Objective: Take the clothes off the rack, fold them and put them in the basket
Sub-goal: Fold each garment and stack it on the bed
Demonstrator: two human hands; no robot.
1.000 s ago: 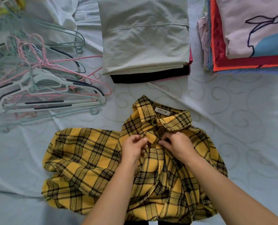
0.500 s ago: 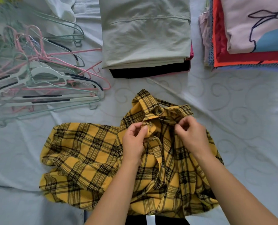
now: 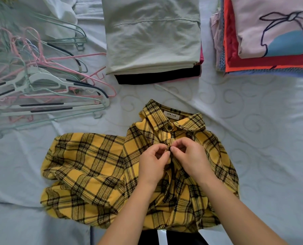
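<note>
A yellow and black plaid shirt (image 3: 94,165) lies front up on the pale bed sheet, its collar towards the far side and a white label showing inside the neck. One sleeve is bunched out to the left. My left hand (image 3: 152,163) pinches the left edge of the shirt's button band just below the collar. My right hand (image 3: 189,158) pinches the facing edge, fingertips almost touching those of the left hand around a dark button. The top collar button is closed. No rack or basket is in view.
A heap of pink, green and white hangers (image 3: 41,82) lies at the left. A folded stack topped by pale green cloth (image 3: 152,34) sits at the far middle. Another folded stack with a pink printed top (image 3: 274,32) is at the far right.
The collar has been straightened and now lies flat with its label showing. Both hands have moved down the button band from the collar and come together at a lower button.
</note>
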